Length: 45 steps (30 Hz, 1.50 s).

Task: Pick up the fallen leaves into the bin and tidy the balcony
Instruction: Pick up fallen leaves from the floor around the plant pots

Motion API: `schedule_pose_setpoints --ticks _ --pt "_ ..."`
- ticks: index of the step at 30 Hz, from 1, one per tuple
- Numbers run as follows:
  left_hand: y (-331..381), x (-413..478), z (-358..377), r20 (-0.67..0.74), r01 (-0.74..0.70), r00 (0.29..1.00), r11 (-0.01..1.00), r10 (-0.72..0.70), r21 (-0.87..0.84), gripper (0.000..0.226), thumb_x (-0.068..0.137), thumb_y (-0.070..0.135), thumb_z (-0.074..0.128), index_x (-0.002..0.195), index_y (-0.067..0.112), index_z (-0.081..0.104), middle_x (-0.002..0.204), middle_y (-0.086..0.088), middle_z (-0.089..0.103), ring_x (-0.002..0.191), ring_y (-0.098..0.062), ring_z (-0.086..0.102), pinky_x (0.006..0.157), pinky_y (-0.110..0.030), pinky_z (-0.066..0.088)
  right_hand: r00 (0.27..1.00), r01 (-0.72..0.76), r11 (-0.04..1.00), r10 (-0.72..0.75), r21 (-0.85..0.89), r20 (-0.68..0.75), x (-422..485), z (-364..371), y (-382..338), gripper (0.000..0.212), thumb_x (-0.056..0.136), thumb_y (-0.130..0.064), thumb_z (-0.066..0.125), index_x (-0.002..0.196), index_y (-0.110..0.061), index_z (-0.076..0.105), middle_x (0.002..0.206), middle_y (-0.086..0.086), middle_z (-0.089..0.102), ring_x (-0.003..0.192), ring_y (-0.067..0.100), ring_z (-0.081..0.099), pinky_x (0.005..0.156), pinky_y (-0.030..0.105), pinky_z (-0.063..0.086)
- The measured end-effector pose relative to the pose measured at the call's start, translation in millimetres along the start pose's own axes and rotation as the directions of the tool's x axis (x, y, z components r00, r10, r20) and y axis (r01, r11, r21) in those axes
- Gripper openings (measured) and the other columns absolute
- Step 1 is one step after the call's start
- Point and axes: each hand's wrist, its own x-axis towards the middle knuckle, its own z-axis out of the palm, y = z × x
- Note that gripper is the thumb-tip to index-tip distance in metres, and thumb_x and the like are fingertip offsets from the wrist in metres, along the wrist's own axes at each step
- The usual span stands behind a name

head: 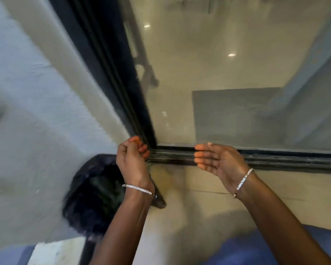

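**We empty a handful over the round bin lined with a black plastic bag point(88, 197) in the balcony corner.**

The big dark-framed glass sliding door point(227, 64) rises just beyond the bin, with the pale blue rendered wall point(36, 111) beside the bin and the beige tiled floor point(199, 203) under it. Our left hand point(131, 157) hovers over the bin's far rim, its fingers curled in; we cannot tell whether it holds leaves. Our right hand point(216, 159) hangs to the right of the bin, over the door's black track point(275, 159), flat and empty. Dim greenish shapes point(103, 190) inside the bin may be leaves, but they are blurred. We judge it best to bring the curled hand over the bin's middle before loosening it, so that nothing lands outside the bin.
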Motion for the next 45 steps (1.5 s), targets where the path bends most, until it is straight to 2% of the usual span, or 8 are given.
schedule_pose_setpoints --ticks 6,13,20,27,32,36,40,45 --pt "-50 -88 99 0.393 0.136 0.903 0.983 -0.175 0.125 0.023 0.095 0.001 0.045 0.082 0.017 0.057 0.074 -0.002 0.055 0.063 -0.014 0.054 0.055 -0.02 0.046 0.905 0.202 0.976 -0.157 0.076 -0.395 -42 -121 -47 0.024 0.099 -0.015 0.047 0.092 -0.008 0.068 0.073 0.007 0.066 0.059 0.017 0.061 0.057 0.026 0.049" --pt "-107 -258 188 0.714 0.263 0.565 0.911 -0.413 0.319 0.029 0.092 -0.002 0.043 0.079 0.02 0.057 0.068 -0.002 0.053 0.056 -0.012 0.05 0.047 -0.021 0.041 0.644 0.29 0.944 -0.315 -0.159 -0.697 -136 -273 -89 0.026 0.098 -0.009 0.043 0.082 -0.012 0.064 0.063 0.003 0.06 0.043 0.009 0.056 0.046 0.018 0.044" --pt "-172 -401 183 0.667 0.311 0.305 0.733 -0.68 0.605 0.024 0.09 0.002 0.046 0.077 0.018 0.057 0.065 0.0 0.051 0.054 -0.014 0.047 0.047 -0.023 0.038 0.392 0.213 0.939 -0.335 -0.27 -0.857 -260 -380 -30 0.02 0.099 -0.009 0.048 0.093 -0.002 0.066 0.065 0.009 0.061 0.044 0.013 0.053 0.042 0.02 0.043" --pt "-208 -517 153 0.451 0.213 -0.021 0.436 -0.892 0.874 0.021 0.094 0.011 0.046 0.076 0.015 0.055 0.07 0.0 0.053 0.061 -0.014 0.051 0.058 -0.03 0.043 0.229 0.191 0.98 -0.104 -0.06 -0.968 -348 -426 103 0.024 0.101 -0.01 0.046 0.088 -0.008 0.067 0.066 0.006 0.064 0.047 0.012 0.058 0.05 0.024 0.048" --pt "-245 -550 117 0.343 0.072 -0.073 0.338 -0.937 0.939 0.02 0.094 0.011 0.045 0.076 0.014 0.052 0.07 0.0 0.052 0.061 -0.015 0.049 0.059 -0.029 0.042 0.143 0.221 0.974 0.016 0.048 -0.99 -381 -439 182 0.025 0.1 -0.011 0.047 0.089 -0.009 0.069 0.065 0.004 0.066 0.05 0.012 0.06 0.053 0.025 0.05" --pt "-279 -559 102 0.254 -0.037 -0.078 0.258 -0.964 0.965 0.025 0.096 0.016 0.045 0.071 0.014 0.049 0.062 0.002 0.05 0.057 -0.012 0.045 0.056 -0.024 0.04 0.049 0.364 0.92 0.133 0.142 -0.99 -385 -455 237 0.024 0.1 -0.009 0.045 0.091 -0.005 0.067 0.065 0.006 0.063 0.047 0.012 0.057 0.051 0.025 0.046" --pt "-301 -581 97 0.275 -0.111 -0.097 0.285 -0.956 0.952 0.018 0.096 0.018 0.049 0.079 0.017 0.052 0.071 0.002 0.051 0.059 -0.012 0.048 0.053 -0.025 0.042 -0.034 0.48 0.845 0.287 0.236 -0.957 -379 -459 303 0.023 0.099 -0.009 0.046 0.094 -0.003 0.067 0.066 0.009 0.062 0.05 0.016 0.055 0.051 0.026 0.046" --pt "-323 -593 90 0.219 -0.19 -0.116 0.238 -0.969 0.952 0.013 0.094 0.017 0.048 0.081 0.018 0.052 0.07 0.003 0.052 0.06 -0.012 0.049 0.054 -0.024 0.041 -0.065 0.48 0.808 0.422 0.343 -0.904 -369 -436 376 0.024 0.1 -0.009 0.046 0.088 -0.005 0.066 0.066 0.01 0.062 0.05 0.017 0.055 0.051 0.026 0.044"
